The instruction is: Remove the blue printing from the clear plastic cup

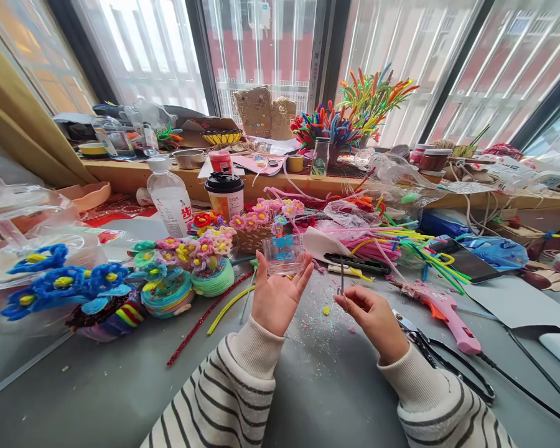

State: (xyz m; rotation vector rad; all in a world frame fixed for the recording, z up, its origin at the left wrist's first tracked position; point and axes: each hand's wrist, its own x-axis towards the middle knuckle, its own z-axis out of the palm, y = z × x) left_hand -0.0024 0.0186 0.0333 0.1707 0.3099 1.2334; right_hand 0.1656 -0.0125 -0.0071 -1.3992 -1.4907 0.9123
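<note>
My left hand (277, 298) is palm up with thumb and fingers spread, and its palm is bare. Just beyond it, between thumb and fingers, shows a clear plastic container (284, 252) with blue markings; whether the fingers touch it I cannot tell. In my right hand (371, 314), thumb and fingers pinch a thin metal tool like tweezers (341, 274), pointing up. Below, a small yellow piece (326, 310) lies among glitter crumbs (320, 342) on the grey table (326, 404). A yellow pipe cleaner (228, 310) and a red one (205, 320) lie left of my left hand.
Pipe-cleaner flowers in decorated pots (168, 289) stand at left, near a bottle (168, 196) and paper cup (224, 194). At right lie a pink glue gun (448, 314), black-handled scissors (448, 358), a phone (466, 258) and cables. Pipe-cleaner bundles (368, 242) lie behind.
</note>
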